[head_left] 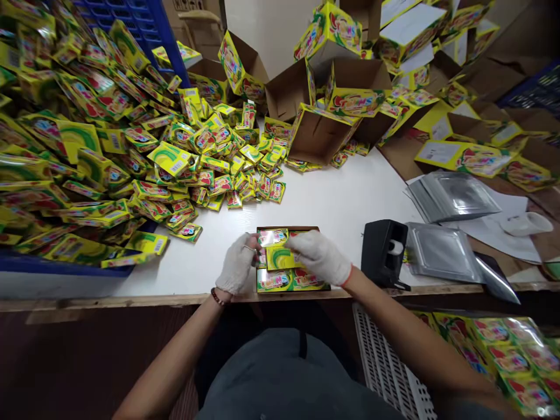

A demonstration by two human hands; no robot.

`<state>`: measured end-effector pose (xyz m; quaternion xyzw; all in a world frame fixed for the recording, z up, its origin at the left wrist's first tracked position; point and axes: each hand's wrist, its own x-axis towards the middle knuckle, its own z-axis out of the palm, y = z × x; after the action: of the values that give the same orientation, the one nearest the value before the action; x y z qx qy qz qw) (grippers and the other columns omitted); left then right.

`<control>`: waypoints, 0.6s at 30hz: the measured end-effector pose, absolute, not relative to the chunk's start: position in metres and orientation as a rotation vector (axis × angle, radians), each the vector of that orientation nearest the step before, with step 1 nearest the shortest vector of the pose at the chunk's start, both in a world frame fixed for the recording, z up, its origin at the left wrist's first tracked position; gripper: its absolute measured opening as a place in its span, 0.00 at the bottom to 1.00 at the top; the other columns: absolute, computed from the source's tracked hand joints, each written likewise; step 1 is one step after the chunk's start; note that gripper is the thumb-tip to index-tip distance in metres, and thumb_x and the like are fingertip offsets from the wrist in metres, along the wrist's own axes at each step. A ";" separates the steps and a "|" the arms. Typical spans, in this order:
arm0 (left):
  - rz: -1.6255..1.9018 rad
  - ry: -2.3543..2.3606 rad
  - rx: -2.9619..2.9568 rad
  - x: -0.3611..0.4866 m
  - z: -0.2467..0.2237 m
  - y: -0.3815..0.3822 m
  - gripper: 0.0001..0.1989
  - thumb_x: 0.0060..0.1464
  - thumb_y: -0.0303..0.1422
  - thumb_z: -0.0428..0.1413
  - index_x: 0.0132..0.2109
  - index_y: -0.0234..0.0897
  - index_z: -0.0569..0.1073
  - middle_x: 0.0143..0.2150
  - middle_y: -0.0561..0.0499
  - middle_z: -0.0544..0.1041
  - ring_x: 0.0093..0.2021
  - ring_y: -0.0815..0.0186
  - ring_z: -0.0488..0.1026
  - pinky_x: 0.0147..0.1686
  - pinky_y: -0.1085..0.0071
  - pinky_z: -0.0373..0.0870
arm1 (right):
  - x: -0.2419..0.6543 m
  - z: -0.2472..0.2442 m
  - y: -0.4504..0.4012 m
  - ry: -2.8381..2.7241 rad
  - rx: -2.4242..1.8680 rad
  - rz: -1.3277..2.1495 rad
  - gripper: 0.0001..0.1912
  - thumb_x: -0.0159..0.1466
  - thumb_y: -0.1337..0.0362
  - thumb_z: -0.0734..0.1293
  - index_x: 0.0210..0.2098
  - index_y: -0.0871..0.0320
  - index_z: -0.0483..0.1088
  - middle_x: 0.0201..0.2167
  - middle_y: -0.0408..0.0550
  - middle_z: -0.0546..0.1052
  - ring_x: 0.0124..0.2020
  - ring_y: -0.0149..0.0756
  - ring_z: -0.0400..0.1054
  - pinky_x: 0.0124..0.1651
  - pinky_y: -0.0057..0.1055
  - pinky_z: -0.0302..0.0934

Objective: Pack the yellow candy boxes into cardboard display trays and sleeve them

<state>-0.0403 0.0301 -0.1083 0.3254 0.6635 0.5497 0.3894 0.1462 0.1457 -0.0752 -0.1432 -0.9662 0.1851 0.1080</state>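
On the white table in front of me lies an open display carton (pixel 293 293) with small yellow-green candy boxes packed inside. One small box (pixel 280 258), its green-striped side up, sits on top of the others at a different angle. My right hand (pixel 324 256), in a white knitted glove, has its fingers closed at the right end of that small box; its fingertips are partly hidden. My gloved left hand (pixel 238 265) is at the carton's left edge, with fingers curled against the carton and bare fingertips showing. Its thumb and fingertips reach close to the small box.
A large heap of small candy boxes (pixel 175 157) spills from a blue crate (pixel 131 29) on the left. Cardboard cartons (pixel 324 134) stand open at the back. A black tape dispenser (pixel 382 251), clear plastic trays (pixel 441 251) and a knife (pixel 499 280) lie to the right.
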 end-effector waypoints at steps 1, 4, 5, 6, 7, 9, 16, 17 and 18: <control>1.367 1.736 0.802 -0.050 -0.108 0.030 0.19 0.55 0.45 0.54 0.46 0.35 0.75 0.30 0.51 0.75 0.23 0.68 0.70 0.21 0.72 0.68 | 0.151 -0.075 0.154 -2.811 -0.510 0.601 0.13 0.64 0.72 0.58 0.41 0.57 0.72 0.31 0.47 0.74 0.33 0.36 0.67 0.40 0.32 0.58; 1.278 1.930 0.888 -0.072 -0.115 0.026 0.18 0.55 0.43 0.54 0.47 0.36 0.74 0.33 0.51 0.75 0.25 0.67 0.71 0.26 0.69 0.69 | 0.161 -0.075 0.163 -2.765 -0.624 0.676 0.12 0.65 0.72 0.59 0.42 0.59 0.72 0.36 0.50 0.75 0.37 0.37 0.67 0.42 0.32 0.60; 1.243 1.974 0.965 -0.073 -0.120 0.025 0.17 0.56 0.42 0.54 0.48 0.36 0.74 0.34 0.50 0.75 0.27 0.66 0.71 0.29 0.68 0.70 | 0.160 -0.076 0.160 -2.792 -0.590 0.664 0.10 0.65 0.70 0.61 0.43 0.60 0.72 0.38 0.51 0.75 0.39 0.38 0.67 0.44 0.33 0.60; 1.213 2.010 1.056 -0.071 -0.125 0.024 0.17 0.57 0.42 0.53 0.48 0.36 0.74 0.35 0.49 0.76 0.29 0.65 0.72 0.32 0.66 0.71 | 0.158 -0.079 0.155 -2.834 -0.541 0.639 0.10 0.64 0.67 0.64 0.44 0.60 0.72 0.40 0.52 0.74 0.41 0.40 0.67 0.46 0.35 0.61; 1.195 2.043 1.143 -0.067 -0.130 0.023 0.17 0.58 0.41 0.53 0.48 0.36 0.75 0.36 0.48 0.76 0.31 0.64 0.72 0.35 0.65 0.72 | 0.154 -0.082 0.149 -2.880 -0.499 0.607 0.12 0.62 0.65 0.67 0.46 0.60 0.72 0.43 0.53 0.74 0.44 0.42 0.67 0.47 0.37 0.61; 1.177 2.114 1.282 -0.057 -0.139 0.021 0.15 0.58 0.39 0.52 0.47 0.35 0.75 0.38 0.46 0.76 0.33 0.63 0.72 0.38 0.63 0.72 | 0.146 -0.090 0.137 -2.960 -0.485 0.548 0.19 0.58 0.65 0.71 0.49 0.60 0.71 0.47 0.56 0.73 0.47 0.46 0.66 0.49 0.40 0.62; 0.872 2.550 1.504 -0.104 -0.129 -0.006 0.14 0.57 0.33 0.53 0.48 0.33 0.73 0.48 0.39 0.73 0.51 0.54 0.71 0.51 0.59 0.69 | 0.150 -0.100 0.152 -2.820 -0.670 0.828 0.17 0.62 0.72 0.61 0.50 0.58 0.69 0.45 0.53 0.75 0.44 0.42 0.69 0.47 0.36 0.63; 0.737 2.715 1.445 -0.120 -0.122 -0.016 0.15 0.56 0.34 0.53 0.49 0.31 0.73 0.51 0.37 0.72 0.55 0.50 0.69 0.54 0.56 0.67 | 0.153 -0.095 0.160 -2.811 -0.707 0.877 0.19 0.62 0.73 0.60 0.51 0.58 0.69 0.45 0.53 0.76 0.44 0.41 0.70 0.48 0.35 0.63; 0.553 2.864 1.343 -0.135 -0.117 -0.028 0.17 0.57 0.36 0.53 0.50 0.31 0.72 0.53 0.36 0.71 0.57 0.47 0.67 0.55 0.53 0.65 | 0.157 -0.090 0.169 -2.823 -0.754 0.917 0.20 0.62 0.73 0.59 0.53 0.57 0.68 0.46 0.52 0.76 0.45 0.41 0.70 0.48 0.35 0.63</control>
<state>-0.1349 -0.0275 -0.1168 0.4180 0.8913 0.1722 -0.0346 0.1571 0.1688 -0.0899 -0.2459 -0.9211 0.2991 0.0396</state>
